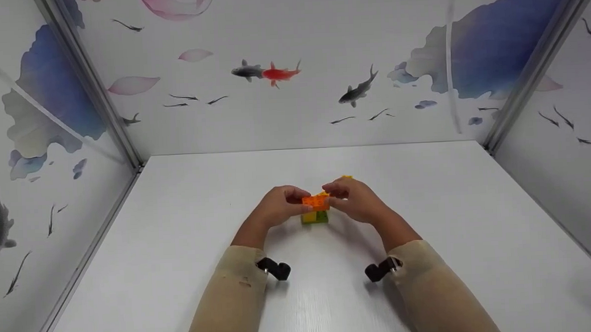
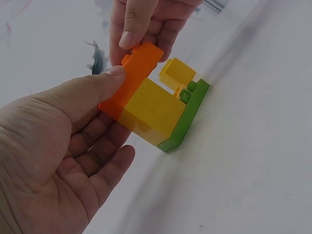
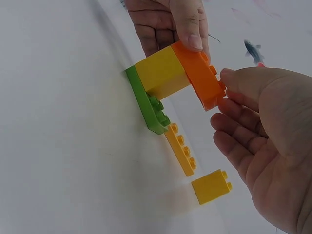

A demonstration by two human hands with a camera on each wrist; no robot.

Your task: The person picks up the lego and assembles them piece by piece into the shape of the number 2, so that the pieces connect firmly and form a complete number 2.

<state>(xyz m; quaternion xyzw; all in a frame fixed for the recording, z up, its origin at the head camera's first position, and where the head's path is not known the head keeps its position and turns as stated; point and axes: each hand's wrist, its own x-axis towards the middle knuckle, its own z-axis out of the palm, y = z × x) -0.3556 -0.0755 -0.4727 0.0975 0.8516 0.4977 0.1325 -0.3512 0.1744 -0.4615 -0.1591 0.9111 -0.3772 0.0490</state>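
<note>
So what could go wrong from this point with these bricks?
The orange brick juts past the yellow block beneath it, so pressure from the right hand on that free end might tip it off. The left hand pinches the orange brick, but neither hand holds the green base, so the stack could slide. The separate yellow brick and thin strip lie near the right hand and might get knocked.

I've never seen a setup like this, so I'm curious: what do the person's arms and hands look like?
The left hand and right hand are gloveless. A beige left sleeve and matching right sleeve cover the forearms. A small black wrist camera pokes inward from each cuff. The left sleeve has a small brownish mark.
</note>
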